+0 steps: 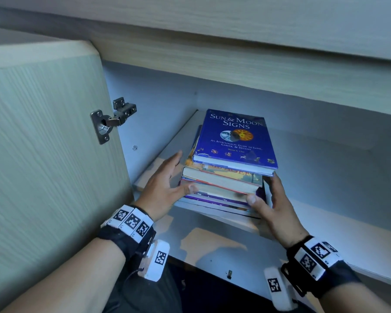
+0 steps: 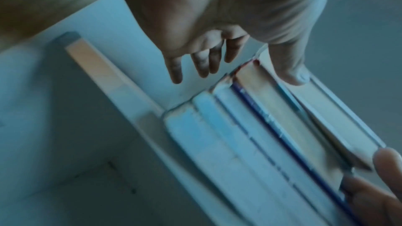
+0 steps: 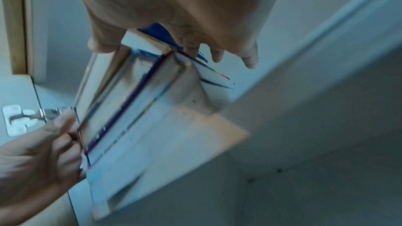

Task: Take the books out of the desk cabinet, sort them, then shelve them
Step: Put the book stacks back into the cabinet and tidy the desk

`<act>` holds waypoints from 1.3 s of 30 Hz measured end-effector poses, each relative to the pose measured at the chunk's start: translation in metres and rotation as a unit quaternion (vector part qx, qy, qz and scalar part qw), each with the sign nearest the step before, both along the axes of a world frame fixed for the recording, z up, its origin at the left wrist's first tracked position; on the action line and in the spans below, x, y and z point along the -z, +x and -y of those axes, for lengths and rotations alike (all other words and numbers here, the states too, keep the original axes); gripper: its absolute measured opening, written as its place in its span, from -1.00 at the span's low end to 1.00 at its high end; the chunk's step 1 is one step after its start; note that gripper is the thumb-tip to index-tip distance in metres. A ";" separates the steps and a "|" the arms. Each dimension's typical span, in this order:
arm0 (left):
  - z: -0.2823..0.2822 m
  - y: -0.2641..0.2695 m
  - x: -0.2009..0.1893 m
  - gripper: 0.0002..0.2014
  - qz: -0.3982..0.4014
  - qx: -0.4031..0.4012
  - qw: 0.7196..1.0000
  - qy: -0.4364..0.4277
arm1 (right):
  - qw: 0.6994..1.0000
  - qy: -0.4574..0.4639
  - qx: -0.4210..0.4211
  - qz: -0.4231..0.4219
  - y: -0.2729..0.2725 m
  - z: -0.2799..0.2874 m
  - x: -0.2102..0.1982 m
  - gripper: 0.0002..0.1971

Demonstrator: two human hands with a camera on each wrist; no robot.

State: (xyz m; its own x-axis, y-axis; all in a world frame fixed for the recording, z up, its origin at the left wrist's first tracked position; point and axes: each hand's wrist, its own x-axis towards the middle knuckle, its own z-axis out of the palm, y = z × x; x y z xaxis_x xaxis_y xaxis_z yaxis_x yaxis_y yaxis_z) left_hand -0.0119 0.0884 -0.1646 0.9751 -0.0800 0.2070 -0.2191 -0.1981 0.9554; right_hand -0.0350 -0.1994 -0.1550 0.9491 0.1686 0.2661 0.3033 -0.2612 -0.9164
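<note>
A stack of several books (image 1: 226, 184) lies flat on a white shelf (image 1: 321, 224) inside the desk cabinet, topped by a blue hardcover titled "Sun & Moon Signs" (image 1: 235, 138). My left hand (image 1: 181, 175) is at the stack's left front corner, thumb on the page edges, fingers straight beside it. In the left wrist view those fingers (image 2: 176, 73) hover just off the stack (image 2: 261, 135). My right hand (image 1: 265, 188) clasps the right front corner, thumb on the front and fingers along the right side. The right wrist view, blurred, shows the stack (image 3: 130, 100) between its thumb and fingers (image 3: 250, 59).
The open cabinet door (image 1: 50, 143) stands close on the left, with its metal hinge (image 1: 113, 118) beside my left hand. The desk's underside (image 1: 235, 53) hangs low over the opening. The shelf runs bare to the right, and a lower compartment (image 1: 224, 249) lies beneath it.
</note>
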 end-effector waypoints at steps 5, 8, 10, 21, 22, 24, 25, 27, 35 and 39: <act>0.006 0.002 -0.014 -0.35 0.031 0.006 0.999 0.011 | 0.999 0.013 0.013 -0.037 0.003 -0.009 -0.014 -0.55; 0.007 0.001 -0.015 -0.44 0.032 0.001 0.999 -0.014 | 0.999 -0.030 0.013 -0.015 0.006 -0.005 -0.011 -0.58; 0.007 0.001 -0.013 -0.41 0.023 0.005 0.999 -0.038 | 0.997 -0.073 0.024 0.006 0.009 -0.003 -0.010 -0.55; 0.002 0.004 -0.015 -0.22 0.014 0.016 1.000 -0.021 | 0.999 -0.031 -0.030 -0.028 0.009 0.004 -0.015 -0.53; 0.001 0.005 -0.018 -0.16 0.010 0.022 1.000 -0.011 | 0.998 0.023 -0.036 -0.042 0.010 0.010 -0.019 -0.45; 0.000 0.007 -0.028 -0.09 0.007 0.030 1.000 0.003 | 0.993 0.106 0.012 -0.049 0.011 0.019 -0.031 -0.21; 0.000 0.009 -0.032 -0.12 0.011 0.035 0.999 0.014 | 0.993 0.108 0.037 -0.044 0.012 0.021 -0.039 -0.17; 0.001 0.010 -0.038 -0.23 0.015 0.049 0.998 0.026 | 0.999 0.020 0.030 -0.021 0.016 0.019 -0.052 -0.25; 0.008 0.008 -0.033 -0.45 0.039 0.024 0.996 -0.076 | 0.994 -0.074 0.042 0.067 0.008 0.007 -0.042 -0.59; 0.008 0.007 -0.033 -0.47 0.050 0.013 0.996 -0.077 | 0.994 -0.083 0.027 0.069 -0.002 0.006 -0.043 -0.51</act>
